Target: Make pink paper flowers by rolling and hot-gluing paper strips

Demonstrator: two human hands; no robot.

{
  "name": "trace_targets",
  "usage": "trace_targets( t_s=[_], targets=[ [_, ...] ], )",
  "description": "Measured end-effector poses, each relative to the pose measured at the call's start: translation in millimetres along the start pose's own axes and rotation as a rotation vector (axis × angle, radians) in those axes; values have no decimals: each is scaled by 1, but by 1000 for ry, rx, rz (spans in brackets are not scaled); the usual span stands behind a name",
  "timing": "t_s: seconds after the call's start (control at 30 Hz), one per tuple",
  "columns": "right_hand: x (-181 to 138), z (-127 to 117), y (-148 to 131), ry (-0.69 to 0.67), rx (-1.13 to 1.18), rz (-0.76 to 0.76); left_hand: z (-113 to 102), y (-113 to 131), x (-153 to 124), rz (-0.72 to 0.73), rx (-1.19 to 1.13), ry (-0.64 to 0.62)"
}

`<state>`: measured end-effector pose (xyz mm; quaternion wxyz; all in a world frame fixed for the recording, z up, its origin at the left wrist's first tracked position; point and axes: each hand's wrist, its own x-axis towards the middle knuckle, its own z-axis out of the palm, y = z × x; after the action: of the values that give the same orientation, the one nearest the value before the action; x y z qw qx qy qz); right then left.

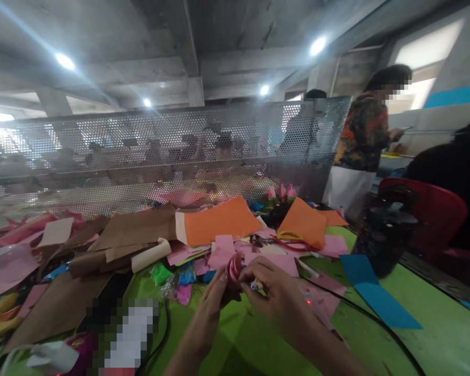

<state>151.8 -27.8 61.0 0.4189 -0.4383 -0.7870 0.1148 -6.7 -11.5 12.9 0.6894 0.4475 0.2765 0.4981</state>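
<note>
Over the green table my left hand (216,290) is closed around a pink layered paper piece (234,271), curled with several ridges. My right hand (264,282) meets it from the right, its fingers bent in a pinch. Between those fingers pokes out a small pale piece (256,286) with blue and yellowish spots; its kind is too small to make out. The right fingertips are at the edge of the pink paper, and whether they press on it is hidden. Just left of my hands lie small bags of green clay-like stuff (160,274) and blue stuff (187,273).
Orange paper (219,222), brown paper (137,230) and pink scraps cover the back of the table. Yellow-and-red-handled scissors (292,237) lie there. A black cable (360,307) crosses at right, near blue paper (376,292) and a dark container (386,235). A perforated metal screen (172,156) stands behind.
</note>
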Motion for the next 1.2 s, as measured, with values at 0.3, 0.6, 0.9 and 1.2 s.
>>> trace_targets(
  t_s=[0.3, 0.6, 0.9, 1.2],
  targets=[
    [1, 1, -1, -5, -22, 18, -5, -10, 2, 12, -58, 62],
    [1, -1, -2, -24, -10, 13, -4, -5, 1, 33, 29, 124],
    [2, -2, -3, 17, 10, 17, -4, -5, 0, 30, 21, 167],
    [-1, 1, -1, 56, -8, -8, 9, 9, -4, 74, 53, 103]
  ],
)
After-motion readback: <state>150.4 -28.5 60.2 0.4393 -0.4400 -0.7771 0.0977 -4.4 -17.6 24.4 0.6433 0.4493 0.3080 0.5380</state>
